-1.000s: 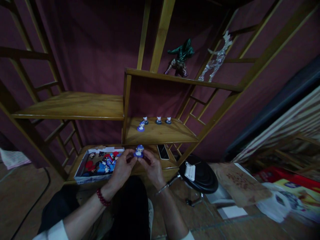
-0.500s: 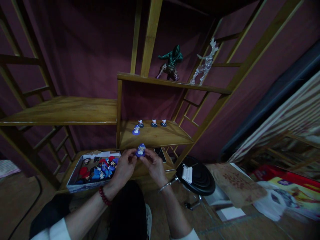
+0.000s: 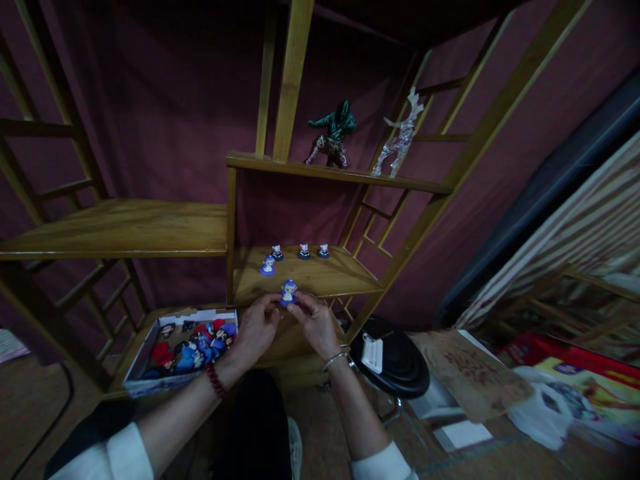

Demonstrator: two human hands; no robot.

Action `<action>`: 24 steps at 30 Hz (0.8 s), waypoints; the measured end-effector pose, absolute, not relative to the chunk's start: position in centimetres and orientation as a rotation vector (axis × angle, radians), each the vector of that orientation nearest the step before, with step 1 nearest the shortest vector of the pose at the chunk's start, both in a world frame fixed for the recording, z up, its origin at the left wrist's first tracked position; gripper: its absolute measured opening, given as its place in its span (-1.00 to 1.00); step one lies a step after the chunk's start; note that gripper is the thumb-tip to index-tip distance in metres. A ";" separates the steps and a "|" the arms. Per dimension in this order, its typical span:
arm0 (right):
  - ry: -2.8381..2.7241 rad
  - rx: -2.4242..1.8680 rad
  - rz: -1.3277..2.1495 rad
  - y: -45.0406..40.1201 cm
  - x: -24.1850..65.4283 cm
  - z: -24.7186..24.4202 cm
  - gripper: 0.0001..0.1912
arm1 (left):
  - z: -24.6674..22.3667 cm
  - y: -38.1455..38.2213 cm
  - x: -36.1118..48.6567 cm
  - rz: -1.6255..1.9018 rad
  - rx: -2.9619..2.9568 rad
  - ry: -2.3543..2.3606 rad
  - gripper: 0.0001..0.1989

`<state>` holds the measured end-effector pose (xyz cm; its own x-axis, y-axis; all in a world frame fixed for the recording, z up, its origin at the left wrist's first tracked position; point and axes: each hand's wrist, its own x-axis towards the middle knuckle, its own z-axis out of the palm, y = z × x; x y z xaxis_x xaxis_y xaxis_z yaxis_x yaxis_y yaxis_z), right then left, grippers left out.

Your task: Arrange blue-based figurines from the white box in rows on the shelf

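Between my two hands, just in front of the middle shelf's front edge, a small purple-haired figurine (image 3: pixel 289 292) stands upright on its purple base. My left hand (image 3: pixel 261 321) pinches the base from the left, and my right hand (image 3: pixel 316 323) grips it from the right. Behind it on the wooden shelf (image 3: pixel 325 277) is a matching purple figurine (image 3: pixel 267 265). Farther back stand three small white-headed figurines on dark bases, the middle one (image 3: pixel 304 251) among them. A shallow box (image 3: pixel 165 385) of several red, blue and dark figurines lies low at the left.
A green-hooded crouching statue (image 3: pixel 334 133) and a clear deer ornament (image 3: pixel 399 137) occupy the upper shelf. A bare wooden shelf (image 3: pixel 130 223) extends left. At the right are a black round stool (image 3: pixel 400 363) with a white object on it, a brown paper bag (image 3: pixel 465 367) and a plastic bag (image 3: pixel 540 407).
My hands have carried the purple figurine slightly up and to the right, closer to the shelf's front edge. The view has shifted a little; the other figurines stay in place.
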<state>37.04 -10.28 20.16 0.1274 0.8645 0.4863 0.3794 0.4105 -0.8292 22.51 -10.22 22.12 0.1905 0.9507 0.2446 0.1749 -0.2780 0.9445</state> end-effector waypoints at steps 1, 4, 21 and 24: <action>-1.467 -1.176 0.506 -10.1 37.2 20.2 -0.72 | 22.1 -10.1 22.7 1.162 1.658 1.089 -0.71; -1.438 -1.185 0.509 -9.7 37.8 20.5 -0.72 | 22.0 -9.8 23.1 1.199 1.795 1.093 -0.69; -1.512 -1.225 0.409 -3.9 41.0 20.2 -0.74 | 22.6 -7.4 25.3 1.018 2.454 1.220 -0.54; -1.517 -1.240 0.416 -2.9 41.3 20.4 -0.74 | 22.8 -6.9 25.7 0.940 2.503 1.240 -0.53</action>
